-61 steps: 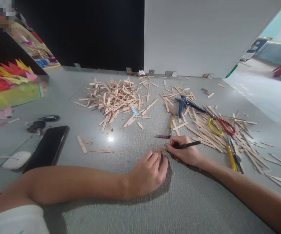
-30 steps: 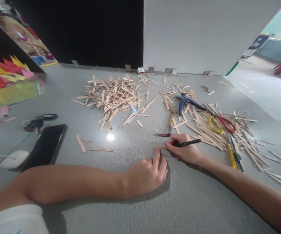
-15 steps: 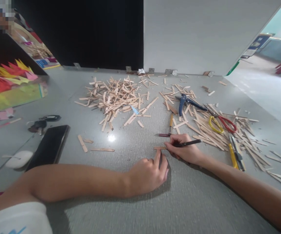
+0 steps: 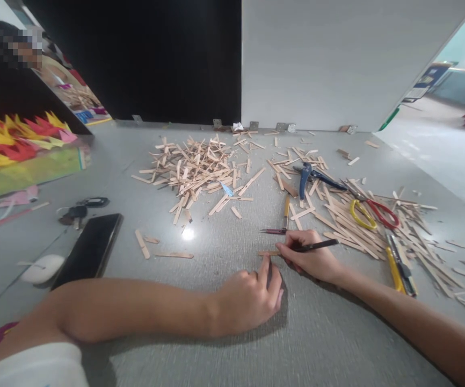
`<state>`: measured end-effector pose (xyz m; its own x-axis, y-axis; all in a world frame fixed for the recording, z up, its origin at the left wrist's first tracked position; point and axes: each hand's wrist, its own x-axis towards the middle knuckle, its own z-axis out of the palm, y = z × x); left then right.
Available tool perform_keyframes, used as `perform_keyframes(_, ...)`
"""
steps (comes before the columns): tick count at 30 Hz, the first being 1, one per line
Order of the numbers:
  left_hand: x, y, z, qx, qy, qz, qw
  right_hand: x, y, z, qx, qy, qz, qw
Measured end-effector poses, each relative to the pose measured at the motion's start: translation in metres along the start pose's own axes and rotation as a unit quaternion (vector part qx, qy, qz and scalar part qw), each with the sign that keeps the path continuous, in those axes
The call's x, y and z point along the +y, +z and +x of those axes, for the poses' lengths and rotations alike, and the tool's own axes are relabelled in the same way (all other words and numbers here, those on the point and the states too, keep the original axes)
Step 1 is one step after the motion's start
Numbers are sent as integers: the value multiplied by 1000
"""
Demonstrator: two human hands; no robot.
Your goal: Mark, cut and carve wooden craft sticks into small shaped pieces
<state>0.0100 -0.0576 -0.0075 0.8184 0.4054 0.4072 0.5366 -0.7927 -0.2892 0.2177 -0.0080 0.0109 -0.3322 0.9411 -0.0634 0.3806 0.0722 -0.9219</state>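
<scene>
My left hand (image 4: 252, 301) rests on the grey table with its index fingertip pressing down a short wooden craft stick (image 4: 268, 252); its other fingers are curled. In my right hand (image 4: 311, 258) is a black pen (image 4: 319, 245), gripped between thumb and fingers and slanting back to the right. The right fingertips are at the stick's right end and hide it, along with the pen's tip. Just above that hand lie a thin dark pointed tool (image 4: 271, 231) and a yellow-handled tool (image 4: 286, 207).
Craft sticks form a heap (image 4: 200, 166) at centre back. More sticks (image 4: 353, 231) lie at right, with blue-handled pliers (image 4: 305, 180), scissors (image 4: 383, 214) and a yellow cutter (image 4: 396, 269). A phone (image 4: 89, 250), keys (image 4: 77, 212) and white mouse (image 4: 43, 269) are at left. Upright boards (image 4: 317, 64) stand behind.
The whole view has shifted, so everything appears slightly lower and farther right. Both hands keep nearly the same pose around the stick.
</scene>
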Motion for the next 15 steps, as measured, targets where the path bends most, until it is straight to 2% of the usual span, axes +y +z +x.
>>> perform_keyframes(15, 0, -3, 2, 17, -7, 2, 1000, -2, 0, 0, -3, 15, 31, 999)
